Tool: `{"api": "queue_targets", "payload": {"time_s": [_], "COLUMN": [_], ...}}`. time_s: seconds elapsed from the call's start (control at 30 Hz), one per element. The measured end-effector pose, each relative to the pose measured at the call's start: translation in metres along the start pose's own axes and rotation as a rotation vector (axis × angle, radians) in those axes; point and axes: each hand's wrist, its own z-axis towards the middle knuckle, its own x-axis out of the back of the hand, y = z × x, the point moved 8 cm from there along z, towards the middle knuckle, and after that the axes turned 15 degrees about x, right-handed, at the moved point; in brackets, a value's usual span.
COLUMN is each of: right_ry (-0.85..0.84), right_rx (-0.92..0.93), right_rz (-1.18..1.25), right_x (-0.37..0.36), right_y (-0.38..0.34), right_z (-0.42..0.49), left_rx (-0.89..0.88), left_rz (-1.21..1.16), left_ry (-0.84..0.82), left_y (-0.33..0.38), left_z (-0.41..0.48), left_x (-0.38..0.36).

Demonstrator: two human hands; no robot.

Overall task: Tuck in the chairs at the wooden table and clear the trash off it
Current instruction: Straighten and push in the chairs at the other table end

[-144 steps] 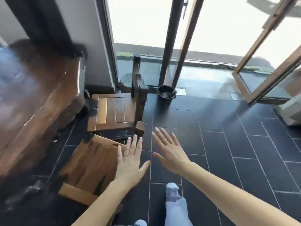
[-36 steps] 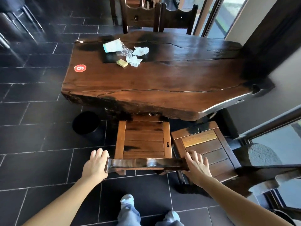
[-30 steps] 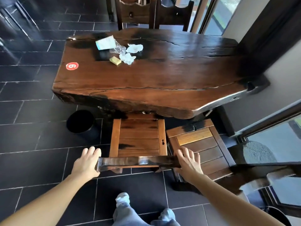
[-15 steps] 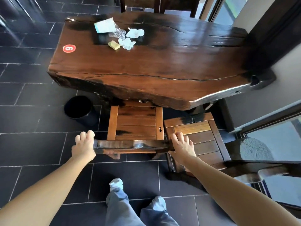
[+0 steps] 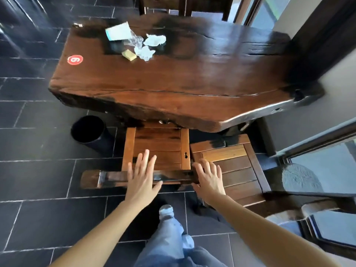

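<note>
Both hands letting go since half a second ago: left hand (image 5: pixel 143 178) sliding inward, fingers spread, hovering over chair (image 5: pixel 158 149) backrest; right hand (image 5: pixel 209 179) open at its right end. Chair seat sitting partly under wooden table (image 5: pixel 192 78); trash (image 5: pixel 140 45) lying on far left tabletop.

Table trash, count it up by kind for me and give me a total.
Crumpled white tissues: 2
Paper cup lying on its side: 1
Clear plastic wrapper: 1
Small yellow block: 1
Total: 5
The red round sticker looks like a table marker, so it is left out.
</note>
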Motion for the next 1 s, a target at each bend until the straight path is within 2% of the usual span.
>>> {"api": "queue_targets", "payload": {"time_s": [0.13,0.27,0.37,0.63,0.87,1.0], "right_ry": [0.049,0.176,0.197,0.226,0.184,0.114], "right_rx": [0.041,-0.067,-0.113,-0.23,-0.079,-0.056], "right_rz": [0.114,0.137,0.097,0.073,-0.021,0.048], "right_x": [0.011,0.051,0.064,0.071,0.087,0.071], "right_y": [0.001,0.035,0.067,0.217,0.308,0.364], "right_z": [-0.006,-0.016,-0.039,-0.119,-0.182,-0.233], "left_rx": [-0.181,-0.265,-0.344,-0.463,-0.358,-0.295], "left_rz": [0.03,0.062,0.083,0.089,0.146,0.288], "left_ry": [-0.013,-0.033,-0.049,-0.119,-0.25,-0.232], "left_y": [0.076,0.128,0.162,0.267,0.336,0.335], "left_z": [0.013,0.022,0.008,-0.067,-0.123,-0.149], "left_x": [0.004,0.005,-0.008,-0.051,-0.113,-0.141]}}
